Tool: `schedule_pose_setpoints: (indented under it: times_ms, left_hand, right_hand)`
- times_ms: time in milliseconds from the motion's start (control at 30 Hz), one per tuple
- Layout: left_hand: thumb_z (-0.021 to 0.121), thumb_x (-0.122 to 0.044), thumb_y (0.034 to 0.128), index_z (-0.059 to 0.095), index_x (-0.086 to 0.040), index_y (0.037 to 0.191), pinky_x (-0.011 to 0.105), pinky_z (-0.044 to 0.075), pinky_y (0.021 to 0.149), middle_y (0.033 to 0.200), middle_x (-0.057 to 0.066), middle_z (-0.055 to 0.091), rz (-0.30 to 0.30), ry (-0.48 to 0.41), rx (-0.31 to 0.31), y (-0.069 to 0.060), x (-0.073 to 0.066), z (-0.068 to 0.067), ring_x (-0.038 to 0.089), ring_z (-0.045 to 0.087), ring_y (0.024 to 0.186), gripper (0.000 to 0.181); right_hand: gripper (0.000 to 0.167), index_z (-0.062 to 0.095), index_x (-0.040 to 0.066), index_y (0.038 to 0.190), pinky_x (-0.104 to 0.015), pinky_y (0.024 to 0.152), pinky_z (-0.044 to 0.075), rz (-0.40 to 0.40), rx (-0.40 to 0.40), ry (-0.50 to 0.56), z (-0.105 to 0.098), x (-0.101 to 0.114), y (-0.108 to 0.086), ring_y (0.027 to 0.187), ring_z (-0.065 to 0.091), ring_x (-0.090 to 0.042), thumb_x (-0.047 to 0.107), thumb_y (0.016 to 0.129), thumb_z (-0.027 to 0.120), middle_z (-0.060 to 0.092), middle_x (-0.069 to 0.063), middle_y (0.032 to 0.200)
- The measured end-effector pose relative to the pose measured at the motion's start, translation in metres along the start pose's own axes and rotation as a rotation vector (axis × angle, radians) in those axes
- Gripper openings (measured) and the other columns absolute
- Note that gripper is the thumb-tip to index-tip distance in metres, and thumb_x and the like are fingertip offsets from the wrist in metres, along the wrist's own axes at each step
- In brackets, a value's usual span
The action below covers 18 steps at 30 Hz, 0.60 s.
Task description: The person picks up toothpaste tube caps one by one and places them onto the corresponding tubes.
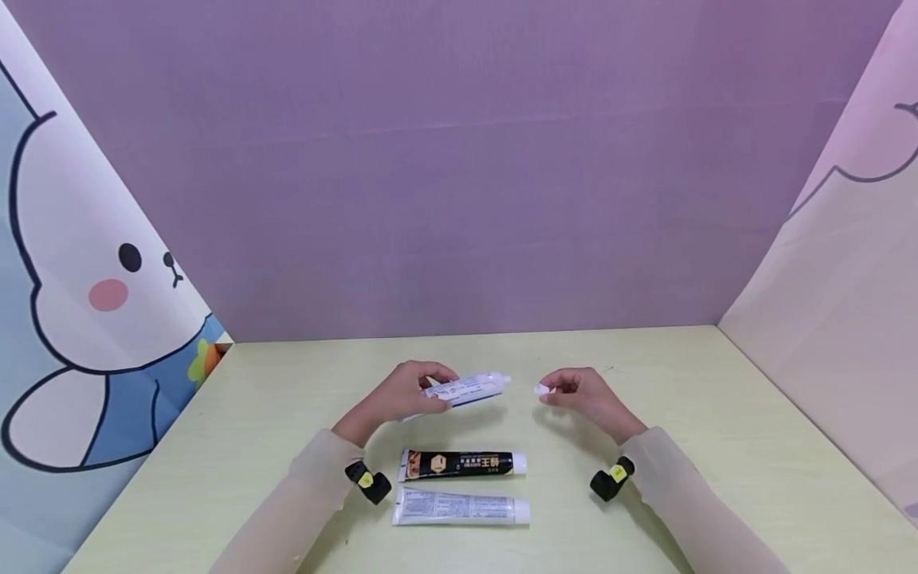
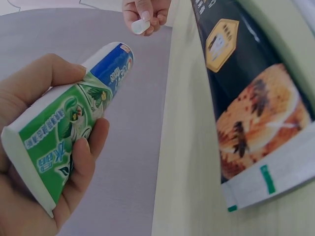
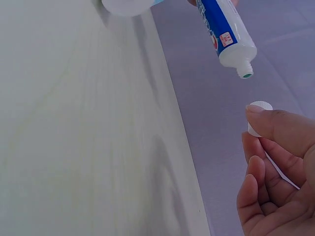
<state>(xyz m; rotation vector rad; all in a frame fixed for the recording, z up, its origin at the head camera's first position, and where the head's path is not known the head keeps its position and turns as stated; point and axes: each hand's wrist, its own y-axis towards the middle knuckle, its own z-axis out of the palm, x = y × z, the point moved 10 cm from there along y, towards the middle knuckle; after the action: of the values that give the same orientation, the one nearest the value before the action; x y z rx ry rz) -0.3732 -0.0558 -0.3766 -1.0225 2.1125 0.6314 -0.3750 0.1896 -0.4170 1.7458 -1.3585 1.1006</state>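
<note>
My left hand (image 1: 407, 392) grips a white, green and blue toothpaste tube (image 2: 54, 135) above the table, its bare threaded nozzle (image 3: 244, 70) pointing right. Between thumb and forefinger, my right hand (image 1: 586, 396) pinches a small white ribbed cap (image 3: 258, 118), a short gap away from the nozzle. On the table in front of me lies a black toothpaste tube (image 1: 462, 464) with a honeycomb-and-bee picture and a white cap. Nearer me is a white tube (image 1: 459, 508) with printed text, its white cap also on the right.
The pale wooden-look table (image 1: 287, 375) ends at a purple back panel (image 1: 459, 199). A cartoon-print panel (image 1: 86, 199) stands at the left, and a pale panel (image 1: 846, 319) at the right. Black wrist straps with small cameras (image 1: 369, 482) sit on both sleeves.
</note>
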Motion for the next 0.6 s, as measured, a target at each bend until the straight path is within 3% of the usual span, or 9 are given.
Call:
schedule_pose_setpoints:
  times_ms: [333,600]
  left_hand:
    - [0.075,-0.013,0.0768,0.067,-0.012,0.111,0.026,0.046,0.059,0.103,0.004,0.064,0.037,-0.028,0.016,-0.004,-0.011,0.007,0.017,0.055,0.075,0.035]
    - [0.075,-0.012,0.0757,0.067,-0.012,0.111,0.024,0.045,0.061,0.105,0.004,0.064,0.045,-0.045,0.028,-0.003,-0.011,0.013,0.016,0.054,0.076,0.036]
  right_hand:
    - [0.027,0.068,0.002,0.101,-0.024,0.062,0.043,-0.012,0.012,0.001,0.004,0.010,-0.004,0.072,0.051,-0.014,0.016,0.080,0.075,0.059,-0.002,0.078]
    - [0.025,0.068,0.001,0.100,-0.022,0.060,0.042,-0.039,0.003,-0.015,0.006,0.012,-0.003,0.071,0.051,-0.014,0.012,0.079,0.075,0.059,-0.003,0.077]
